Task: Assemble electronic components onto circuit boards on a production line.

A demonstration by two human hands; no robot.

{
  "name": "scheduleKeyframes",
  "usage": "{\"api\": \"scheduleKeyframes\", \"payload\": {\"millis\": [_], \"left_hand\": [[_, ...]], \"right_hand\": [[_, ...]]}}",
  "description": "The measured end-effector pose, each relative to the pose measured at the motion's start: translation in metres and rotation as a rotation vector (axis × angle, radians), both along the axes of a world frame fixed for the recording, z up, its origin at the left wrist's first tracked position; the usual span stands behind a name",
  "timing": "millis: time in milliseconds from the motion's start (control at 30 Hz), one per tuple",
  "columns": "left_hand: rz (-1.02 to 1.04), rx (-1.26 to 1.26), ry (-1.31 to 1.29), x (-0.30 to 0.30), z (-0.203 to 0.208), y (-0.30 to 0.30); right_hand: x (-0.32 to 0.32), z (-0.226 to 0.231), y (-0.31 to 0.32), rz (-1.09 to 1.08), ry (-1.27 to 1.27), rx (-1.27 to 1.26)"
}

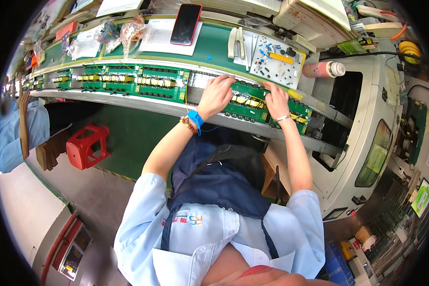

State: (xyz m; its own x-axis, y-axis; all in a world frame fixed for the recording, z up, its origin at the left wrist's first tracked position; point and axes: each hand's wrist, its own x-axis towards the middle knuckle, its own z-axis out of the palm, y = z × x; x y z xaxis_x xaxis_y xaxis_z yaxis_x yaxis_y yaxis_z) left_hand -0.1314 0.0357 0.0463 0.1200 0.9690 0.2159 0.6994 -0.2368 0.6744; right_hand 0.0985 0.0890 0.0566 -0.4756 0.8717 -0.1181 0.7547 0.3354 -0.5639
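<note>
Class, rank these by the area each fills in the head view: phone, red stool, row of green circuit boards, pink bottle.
1. Row of green circuit boards
2. Red stool
3. Phone
4. Pink bottle, about as long as the phone but narrower

The stool looks farther off, so true sizes may differ.

Red printed characters (180, 220) and an orange-and-blue emblem (195, 219) stand on the light-blue cloth shirt (214, 233), on the wearer's side of the fingers. Ahead and to the left of the left fingers (219, 82), a white paper sheet (158, 39) carries print too small to read. Well to the right of the right fingers (274, 90), a green-and-white rectangular card (421, 198) bears illegible marks.
</note>
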Motion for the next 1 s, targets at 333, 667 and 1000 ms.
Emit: {"api": "scheduleKeyframes", "payload": {"millis": [333, 667, 1000], "left_hand": [[0.466, -0.553, -0.698, 0.013, -0.057, -0.046], [0.415, -0.725, -0.743, 0.020, -0.072, -0.030], [0.521, -0.636, -0.919, 0.036, -0.057, -0.035]], "right_hand": [[-0.009, 0.045, -0.028, -0.077, 0.141, 0.019], [-0.063, 0.020, -0.079, 0.067, -0.049, -0.162], [-0.067, 0.030, -0.081, 0.141, -0.201, -0.116]]}}
